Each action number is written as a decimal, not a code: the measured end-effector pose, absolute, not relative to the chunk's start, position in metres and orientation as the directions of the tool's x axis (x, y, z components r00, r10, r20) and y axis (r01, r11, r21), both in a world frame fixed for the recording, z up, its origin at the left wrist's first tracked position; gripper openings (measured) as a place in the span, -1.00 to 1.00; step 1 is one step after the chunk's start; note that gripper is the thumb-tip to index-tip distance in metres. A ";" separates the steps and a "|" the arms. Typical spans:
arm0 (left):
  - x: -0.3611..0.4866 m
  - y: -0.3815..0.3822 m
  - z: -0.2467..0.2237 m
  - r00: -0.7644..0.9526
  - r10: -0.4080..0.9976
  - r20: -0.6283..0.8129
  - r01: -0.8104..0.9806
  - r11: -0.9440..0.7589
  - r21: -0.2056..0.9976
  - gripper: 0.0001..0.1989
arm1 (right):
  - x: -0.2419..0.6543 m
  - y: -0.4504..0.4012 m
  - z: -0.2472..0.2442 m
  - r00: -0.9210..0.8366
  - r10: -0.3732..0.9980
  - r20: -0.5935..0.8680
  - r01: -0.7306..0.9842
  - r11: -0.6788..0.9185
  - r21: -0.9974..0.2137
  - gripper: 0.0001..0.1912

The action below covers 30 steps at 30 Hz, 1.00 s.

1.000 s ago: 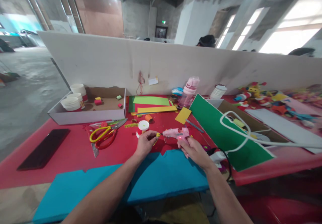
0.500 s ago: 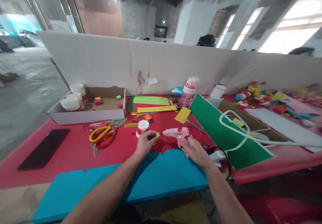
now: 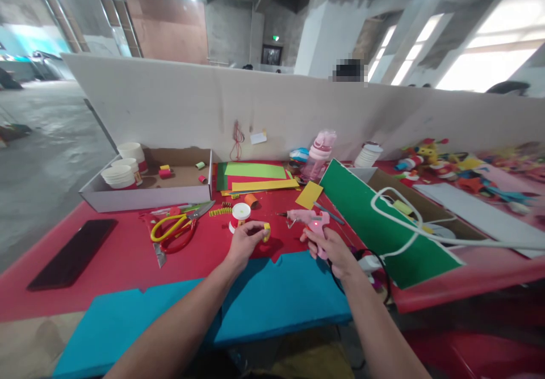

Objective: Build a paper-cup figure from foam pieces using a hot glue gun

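Observation:
Between the fingertips of my left hand (image 3: 247,241) is a small yellow paper piece (image 3: 267,231), its exact shape hard to make out. My right hand (image 3: 330,248) is wrapped round the handle of a pink hot glue gun (image 3: 313,223), whose red light shows. The gun's nozzle points left, a short gap away from the yellow piece. Just behind my left hand stands a white paper cup (image 3: 241,211) with a red band. Coiled yellow strips (image 3: 220,212) and an orange paper roll (image 3: 251,200) lie beyond it.
Yellow- and red-handled scissors (image 3: 174,228) and a dark phone (image 3: 73,254) lie to the left. A cardboard box (image 3: 145,197) holds cups and paper rolls. Coloured sheets (image 3: 255,170) and a pink bottle (image 3: 319,151) stand at the back. A green board (image 3: 378,225) and white cable (image 3: 409,234) are on the right.
The glue gun has moved right in my right hand, so its nozzle is now apart from the yellow piece. My left hand has stayed nearly in place, with the piece turned more upright.

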<state>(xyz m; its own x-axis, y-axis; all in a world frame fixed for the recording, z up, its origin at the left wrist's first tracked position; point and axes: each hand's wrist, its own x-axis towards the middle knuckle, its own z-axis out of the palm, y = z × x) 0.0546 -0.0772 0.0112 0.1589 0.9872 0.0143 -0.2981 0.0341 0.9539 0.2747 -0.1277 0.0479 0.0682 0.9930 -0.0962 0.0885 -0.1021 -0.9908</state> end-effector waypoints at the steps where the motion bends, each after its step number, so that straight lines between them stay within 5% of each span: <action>1: 0.055 -0.077 0.011 0.160 0.987 0.012 -0.303 0.037 0.952 -0.64 | 0.279 -0.122 0.044 0.109 0.989 -0.095 0.102 -0.106 -0.989 -0.63; 4: 0.055 -0.078 0.013 0.175 0.985 0.011 -0.311 0.044 0.949 -0.65 | 0.292 -0.100 0.030 0.264 0.961 -0.084 0.283 -0.161 -0.946 -0.65; 9: 0.055 -0.080 0.017 0.183 0.983 0.027 -0.310 0.032 0.950 -0.66 | 0.300 -0.075 0.025 0.260 0.965 -0.039 0.732 -0.223 -0.643 -0.65; 12: 0.054 -0.080 0.018 0.186 0.982 0.024 -0.329 0.039 0.943 -0.65 | 0.293 -0.076 0.032 0.357 0.917 0.177 0.841 -0.232 -0.489 -0.64; 14: 0.055 -0.080 0.019 0.181 0.983 0.025 -0.342 0.039 0.939 -0.65 | 0.281 -0.081 0.038 0.369 0.868 0.331 0.851 -0.172 -0.496 -0.61; 17: 0.055 -0.081 0.019 0.158 0.987 0.037 -0.359 0.023 0.933 -0.65 | 0.251 -0.089 0.045 0.273 0.892 0.360 0.645 0.108 -0.757 -0.61; 20: 0.053 -0.080 0.020 0.144 0.988 0.046 -0.363 0.010 0.932 -0.63 | 0.219 -0.095 0.047 -0.008 0.989 0.148 0.116 0.148 -0.982 -0.61; 23: 0.050 -0.079 0.022 0.172 0.985 0.032 -0.374 0.035 0.927 -0.57 | 0.199 -0.095 0.046 -0.164 0.985 0.047 -0.184 0.016 -0.983 -0.64; 30: 0.050 -0.084 0.028 0.219 0.975 0.021 -0.332 0.055 0.942 -0.49 | 0.191 -0.094 0.043 -0.201 0.980 0.004 -0.353 -0.069 -0.933 -0.66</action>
